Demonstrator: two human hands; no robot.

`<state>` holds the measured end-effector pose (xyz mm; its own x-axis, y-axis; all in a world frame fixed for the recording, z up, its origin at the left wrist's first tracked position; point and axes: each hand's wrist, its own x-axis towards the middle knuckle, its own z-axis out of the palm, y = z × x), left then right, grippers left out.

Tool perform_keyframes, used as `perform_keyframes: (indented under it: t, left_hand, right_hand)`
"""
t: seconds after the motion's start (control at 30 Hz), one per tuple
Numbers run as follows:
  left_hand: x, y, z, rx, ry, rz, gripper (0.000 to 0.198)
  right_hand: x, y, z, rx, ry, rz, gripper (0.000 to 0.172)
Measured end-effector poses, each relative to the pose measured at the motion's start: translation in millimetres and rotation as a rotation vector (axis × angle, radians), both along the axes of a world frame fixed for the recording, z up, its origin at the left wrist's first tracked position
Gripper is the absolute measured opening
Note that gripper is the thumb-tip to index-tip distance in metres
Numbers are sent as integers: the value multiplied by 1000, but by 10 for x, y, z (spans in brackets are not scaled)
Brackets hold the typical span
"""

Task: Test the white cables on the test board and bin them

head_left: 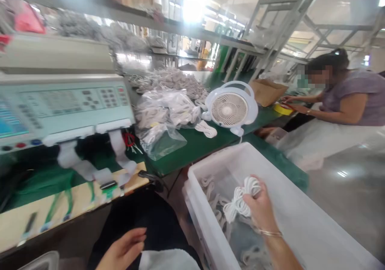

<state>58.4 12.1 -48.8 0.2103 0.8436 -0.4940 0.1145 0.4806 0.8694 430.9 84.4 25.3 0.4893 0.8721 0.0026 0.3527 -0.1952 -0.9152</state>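
Note:
A bundle of white cable (243, 198), coiled and tied at its middle, is gripped by my right hand (261, 206) over a large white plastic bin (288, 206). More white cable bundles (252, 256) lie at the bottom of that bin. Low in the picture, my left hand (128, 246) hangs above my lap with nothing in it, its fingers slightly bent and the thumb apart from them.
To the left stands a pale green test machine (66, 105) above a wooden board (81, 198) with connectors. Bagged cables (165, 113), a loose bundle (206, 129) and a fan (230, 107) rest on the green table (180, 152). A person (345, 93) works at the right with yellow tape (283, 109).

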Motion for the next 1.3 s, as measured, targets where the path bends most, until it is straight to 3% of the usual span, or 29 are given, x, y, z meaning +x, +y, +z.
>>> perform_keyframes:
  t: [0.07,0.13,0.2,0.27,0.43,0.5,0.57,0.7,0.83,1.07,1.2,1.3]
  left_hand:
    - [218,162,367,75,-110,-48,50]
    - [402,266,713,158,-235,-71,53]
    - [478,302,947,241,-449,-89,52]
    - [415,275,1017,255,-574,-15,44]
    - [-87,53,746,-20,-559,384,28]
    - [-251,-19,638,-62,-572,519,27]
    - [-343,-53,567,-45,-593,592,32]
    - [-369,-40,459,55,-623,626,38]
    - [-348,18,393,162,-547,620,35]
    - [-287,57,427,65,-646,533,33]
    - [-150,87,317,-71,-809,572,29]
    - [-106,148,281,-123,-881,649,38]
  right_hand:
    - [-467,35,464,126,314,318,65]
    - [-1032,6,748,143,476,575,63]
    - [-1560,-22,835,103,612,782,60]
    - [-1955,12,783,47,717,884,50]
    - [-2417,275,422,-96,939,708,9]
    - [-2539,293,277,-233,874,763,16]
    - [-2663,227,171,-307,627,888,23]
    - [-2861,31,56,-71,109,1042,18]
    - [-2900,-24,-51,64,-114,1048,15]
    - [-2797,6,-87,64,-219,1128,16]
    - [-2741,17,-98,143,-315,1130,7]
    - [-2725,49,-165,117,-356,1059,11]
